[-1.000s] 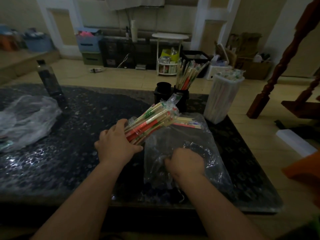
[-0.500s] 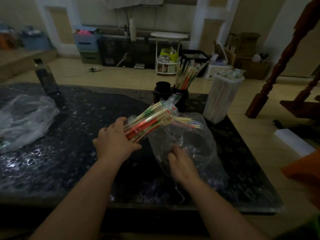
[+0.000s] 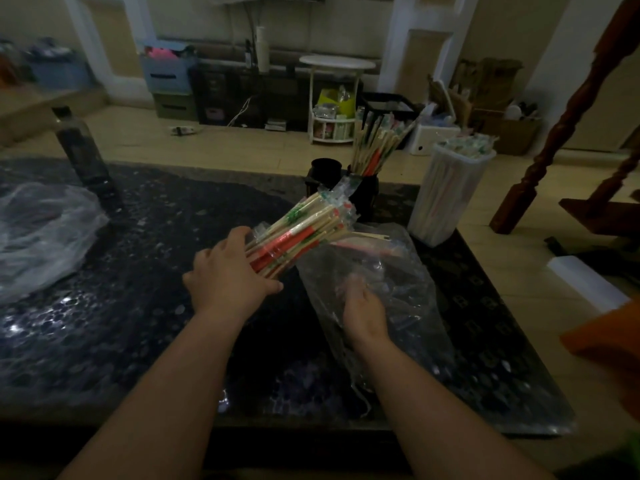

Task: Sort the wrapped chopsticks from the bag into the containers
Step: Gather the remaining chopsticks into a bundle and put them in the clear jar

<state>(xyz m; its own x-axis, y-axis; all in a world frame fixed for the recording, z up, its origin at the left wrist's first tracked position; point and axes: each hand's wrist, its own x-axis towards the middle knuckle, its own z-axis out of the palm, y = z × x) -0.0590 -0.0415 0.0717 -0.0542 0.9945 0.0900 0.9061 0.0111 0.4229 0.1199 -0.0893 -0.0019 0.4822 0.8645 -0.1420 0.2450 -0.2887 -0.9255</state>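
Head view: left hand (image 3: 228, 275) clamps a wrapped chopstick bundle (image 3: 304, 233) just above the table (image 3: 138, 306). Right hand (image 3: 362, 306) is in the clear bag (image 3: 408, 289); fingers blurred, grip unclear. Black holder (image 3: 367, 199) and tall clear container (image 3: 446, 199) are stocked. A few loose pairs (image 3: 367, 237) remain bagged; looks well along.

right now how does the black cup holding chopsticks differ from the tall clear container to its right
The black cup is opaque and short; the tall clear container is pale, see-through and taller. The black cup's chopsticks fan out loosely, well above its rim; the tall clear container's are packed tight, barely topping its rim. Both stand upright at the far side of the table, holding chopsticks.
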